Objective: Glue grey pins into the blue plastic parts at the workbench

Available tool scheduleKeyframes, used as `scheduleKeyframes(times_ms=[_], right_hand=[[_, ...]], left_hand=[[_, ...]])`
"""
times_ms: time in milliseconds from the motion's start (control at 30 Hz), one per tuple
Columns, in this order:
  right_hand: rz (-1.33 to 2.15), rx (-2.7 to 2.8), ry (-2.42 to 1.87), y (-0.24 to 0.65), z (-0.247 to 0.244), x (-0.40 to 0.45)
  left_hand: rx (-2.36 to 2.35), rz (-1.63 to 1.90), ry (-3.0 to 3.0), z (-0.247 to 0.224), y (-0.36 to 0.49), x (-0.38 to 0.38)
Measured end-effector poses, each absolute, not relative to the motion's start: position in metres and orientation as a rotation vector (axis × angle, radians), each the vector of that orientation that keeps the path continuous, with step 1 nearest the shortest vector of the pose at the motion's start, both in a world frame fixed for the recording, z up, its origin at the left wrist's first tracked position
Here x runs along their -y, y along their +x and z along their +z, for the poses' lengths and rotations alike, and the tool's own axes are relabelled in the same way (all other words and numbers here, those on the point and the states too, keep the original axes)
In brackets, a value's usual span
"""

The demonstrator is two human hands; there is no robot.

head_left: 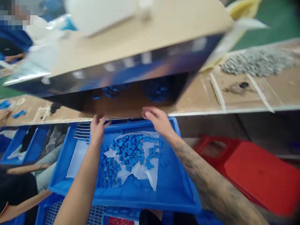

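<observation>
Fingers and surroundings at the front edge of a workbench, seen from above. The left hand point(97, 128) is raised with its thumb and fingers parted and loosely bent, no object visible between them. The right hand point(157, 119) points inward, forefinger extended and thumb close beneath it; blur prevents telling whether anything lies between the tips. Both hands are near the lower edge of the opening of a large cardboard box point(168, 34), one toward each end. Inside the shadowed box, small blue parts point(157, 92) lie in two main groups on a brown floor. Above the opening runs a dark front panel point(131, 70) with whitish patches.

Below the hands sits a blue tray point(174, 187), its far side just beside the edge of the workbench point(191, 104). Within it, many blue pieces point(130, 151) are heaped and scattered, partly on a crumpled white sheet point(153, 175); a second, flatter sheet point(77, 159) occupies the tray's left portion, partly behind the left forearm.

Farther out, a pile of grey parts point(257, 61) rests on the bench at right, behind pale strips. A red plastic object point(264, 175) stands at lower right. At the left margin, a co-worker's arm point(29, 204) is partly in view.
</observation>
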State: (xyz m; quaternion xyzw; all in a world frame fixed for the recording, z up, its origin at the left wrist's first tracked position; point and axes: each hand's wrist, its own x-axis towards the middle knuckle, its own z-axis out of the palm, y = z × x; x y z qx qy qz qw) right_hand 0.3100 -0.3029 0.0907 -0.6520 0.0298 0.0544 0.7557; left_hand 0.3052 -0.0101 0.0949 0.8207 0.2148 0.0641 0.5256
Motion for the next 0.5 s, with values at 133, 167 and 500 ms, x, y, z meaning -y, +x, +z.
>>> scheduleKeyframes(times_ms=[133, 167, 500], right_hand=[[0.098, -0.499, -1.534, 0.102, 0.033, 0.46], [0.121, -0.716, -1.576, 0.048, 0.016, 0.491], [0.274, -0.98, -1.452, -0.056, -0.06, 0.541]], left_hand=[[-0.576, 0.08, 2.263, 0.03, 0.248, 0.003], [-0.566, 0.073, 2.346, 0.018, 0.246, 0.002], [-0.292, -0.073, 2.878, -0.005, 0.192, 0.059]])
